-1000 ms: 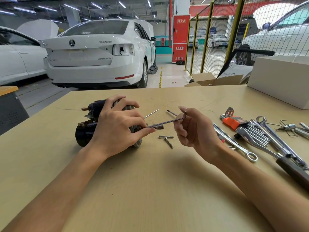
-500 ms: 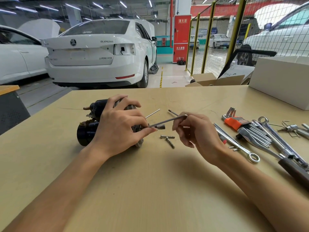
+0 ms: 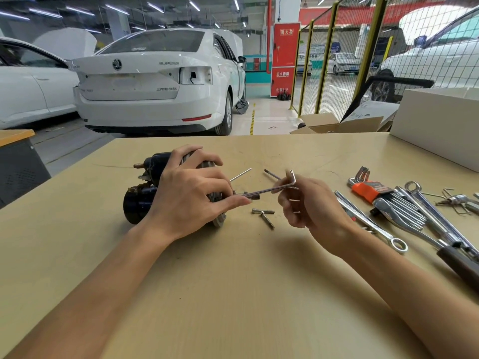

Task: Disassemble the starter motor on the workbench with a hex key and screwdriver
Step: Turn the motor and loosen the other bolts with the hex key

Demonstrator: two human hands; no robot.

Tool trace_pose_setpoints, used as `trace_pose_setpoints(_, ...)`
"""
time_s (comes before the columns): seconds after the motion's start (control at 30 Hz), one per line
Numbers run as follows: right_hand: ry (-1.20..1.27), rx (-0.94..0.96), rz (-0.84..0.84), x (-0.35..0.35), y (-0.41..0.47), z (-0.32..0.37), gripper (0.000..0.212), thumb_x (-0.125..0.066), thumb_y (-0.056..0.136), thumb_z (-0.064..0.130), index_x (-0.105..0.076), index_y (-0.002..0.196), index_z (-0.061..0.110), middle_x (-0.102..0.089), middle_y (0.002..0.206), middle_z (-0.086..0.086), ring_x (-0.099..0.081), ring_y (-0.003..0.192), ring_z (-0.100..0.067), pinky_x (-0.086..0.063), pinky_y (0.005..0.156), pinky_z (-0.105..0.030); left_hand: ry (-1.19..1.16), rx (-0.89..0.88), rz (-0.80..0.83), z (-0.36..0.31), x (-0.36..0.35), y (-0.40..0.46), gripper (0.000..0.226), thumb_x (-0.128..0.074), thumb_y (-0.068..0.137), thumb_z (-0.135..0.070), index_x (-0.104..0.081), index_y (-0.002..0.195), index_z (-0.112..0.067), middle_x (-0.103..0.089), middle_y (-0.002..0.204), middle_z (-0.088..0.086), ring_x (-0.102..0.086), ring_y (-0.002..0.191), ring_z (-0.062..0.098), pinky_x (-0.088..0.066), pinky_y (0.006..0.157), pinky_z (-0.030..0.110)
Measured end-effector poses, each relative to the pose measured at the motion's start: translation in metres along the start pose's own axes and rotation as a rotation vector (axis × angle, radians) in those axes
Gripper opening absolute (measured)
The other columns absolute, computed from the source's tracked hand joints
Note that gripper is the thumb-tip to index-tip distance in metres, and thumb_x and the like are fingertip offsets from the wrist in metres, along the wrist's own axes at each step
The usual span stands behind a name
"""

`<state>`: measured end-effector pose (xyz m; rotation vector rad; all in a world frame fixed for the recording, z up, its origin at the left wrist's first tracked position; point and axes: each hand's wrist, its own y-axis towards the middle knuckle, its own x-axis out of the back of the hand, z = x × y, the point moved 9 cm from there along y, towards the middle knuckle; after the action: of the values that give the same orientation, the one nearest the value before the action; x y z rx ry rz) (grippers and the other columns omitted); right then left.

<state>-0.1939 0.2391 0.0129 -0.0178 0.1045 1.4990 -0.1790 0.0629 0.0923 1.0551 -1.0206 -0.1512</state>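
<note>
The starter motor (image 3: 145, 200) lies on the tan desk (image 3: 233, 294), largely hidden beneath the left hand (image 3: 191, 200), whose fingers curl around it. The right hand (image 3: 311, 206) pinches a hex key (image 3: 274, 188) whose tip, at the motor's end, is hard to make out. White cars (image 3: 155, 84) stand behind.

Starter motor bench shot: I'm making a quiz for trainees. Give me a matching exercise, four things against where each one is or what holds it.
Things:
1. starter motor
2. hex key
3. two loose bolts
4. orange hex key holder

Places or states:
A. lying on the workbench between the hands
B. held in the right hand, long end toward the motor
C. among the wrenches at the right of the bench
D. gripped from above by the left hand

Pairs: 1-D, 2-B, 3-A, 4-C
</note>
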Motion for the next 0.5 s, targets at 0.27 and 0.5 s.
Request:
trace_pose_setpoints(0.27,0.067,0.001,0.282,-0.024,-0.007,0.004,0.052,-0.050,0.088,0.051,-0.052,0.053,0.013,-0.034,0.046,-0.002,-0.030,0.040,-0.017,-0.024,0.039,-0.023,0.009,0.008,0.018,0.001,-0.001,0.000,0.045,-0.059,0.083,-0.062,-0.076,0.066,-0.024,-0.071,0.077,-0.013,-0.063,0.102,0.019,-0.036,0.103,0.045)
trace_pose_setpoints(0.5,-0.012,0.173,0.186,-0.015,-0.007,0.011,0.034,-0.040,0.083,0.013,-0.068,0.065,0.008,-0.044,0.052,-0.005,-0.036,0.041,-0.017,-0.028,0.040,-0.018,0.013,0.007,0.027,0.001,-0.001,-0.001,0.043,-0.059,0.084,-0.059,-0.078,0.068,-0.024,-0.072,0.078,-0.015,-0.063,0.102,0.017,-0.035,0.103,0.044)
